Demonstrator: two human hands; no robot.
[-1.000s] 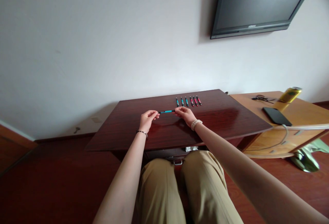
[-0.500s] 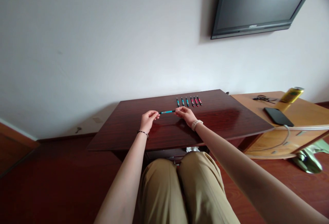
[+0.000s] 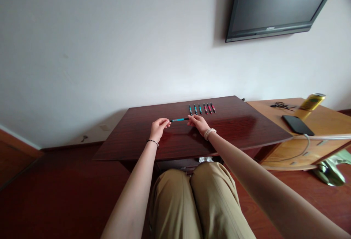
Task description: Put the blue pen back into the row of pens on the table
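Observation:
A blue pen point(image 3: 178, 120) with black ends is held level between my two hands, above the dark red wooden table point(image 3: 131, 136). My left hand point(image 3: 159, 127) pinches its left end, and my right hand point(image 3: 199, 122) pinches its right end. Just beyond my right hand a row of pens lies on the table: three blue pens point(image 3: 195, 109) on the left and three red pens point(image 3: 209, 108) on the right, side by side. My fingertips hide both tips of the held pen.
To the right stands a lighter wooden cabinet point(image 3: 276, 114) bearing a black phone point(image 3: 297, 125) with a cable, a thin black cord point(image 3: 282, 105) and a yellow can point(image 3: 312, 102). A television point(image 3: 276, 5) hangs on the wall. My knees point(image 3: 192, 180) are at the table's front edge.
Almost nothing differs: both hands keep their pinch on the blue pen. The view has shifted very slightly.

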